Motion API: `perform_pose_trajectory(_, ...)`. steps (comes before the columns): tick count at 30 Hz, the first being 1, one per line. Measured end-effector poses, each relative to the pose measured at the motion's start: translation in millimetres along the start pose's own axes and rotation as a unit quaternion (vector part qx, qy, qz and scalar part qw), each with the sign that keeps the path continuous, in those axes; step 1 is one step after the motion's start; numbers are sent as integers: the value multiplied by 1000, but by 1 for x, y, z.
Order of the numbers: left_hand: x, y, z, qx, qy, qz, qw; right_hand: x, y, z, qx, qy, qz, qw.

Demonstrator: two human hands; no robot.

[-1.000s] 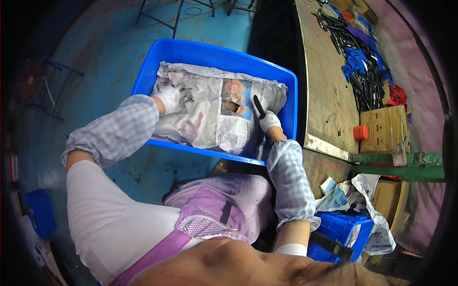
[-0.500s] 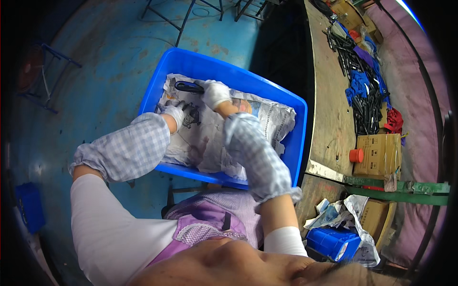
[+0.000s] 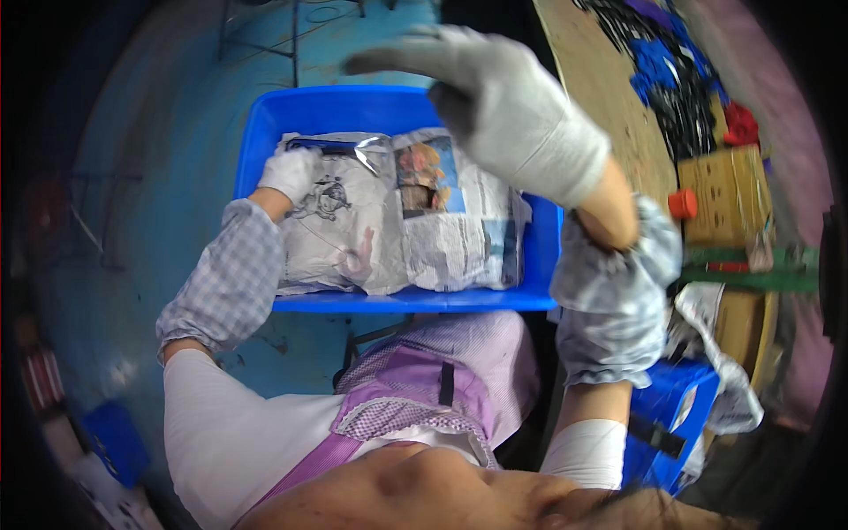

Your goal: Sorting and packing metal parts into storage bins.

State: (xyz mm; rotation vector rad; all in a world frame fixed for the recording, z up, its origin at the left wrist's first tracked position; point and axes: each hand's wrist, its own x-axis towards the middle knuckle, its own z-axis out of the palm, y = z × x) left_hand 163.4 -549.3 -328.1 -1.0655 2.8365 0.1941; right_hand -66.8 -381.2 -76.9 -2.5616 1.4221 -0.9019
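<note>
My left hand [image 3: 293,174], in a white glove, is at the left side of a blue plastic bin [image 3: 548,265]. Its fingers are curled beside the left end of a long dark object with a shiny metal part [image 3: 371,157]; whatever is inside them is hidden. That object lies on crumpled newspaper [image 3: 353,238] near the bin's far wall. Raised above the bin's right half is my right hand [image 3: 521,115], gloved in white with greyish fingers. It is open, empty and blurred, its fingers stretching leftward, and it covers the far right corner of the bin.
To the right runs a wooden bench [image 3: 587,115] with a pile of black parts and blue cloth [image 3: 658,71], a cardboard box [image 3: 724,194] and a red cup [image 3: 682,204]. Nearer stands a blue crate [image 3: 676,415]. Metal stand legs [image 3: 294,44] rise from the floor beyond the bin.
My right hand has let go of the dark-handled object and moved up and right, out of the bin. My left hand has shifted left to the object's end. The view has turned somewhat.
</note>
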Motion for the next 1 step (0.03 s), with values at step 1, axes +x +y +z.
perform_pose_trajectory(1, 10, 3, -4, -22, 80, 23, 996, -21, -6, -8, -3, 17, 21, 1000)
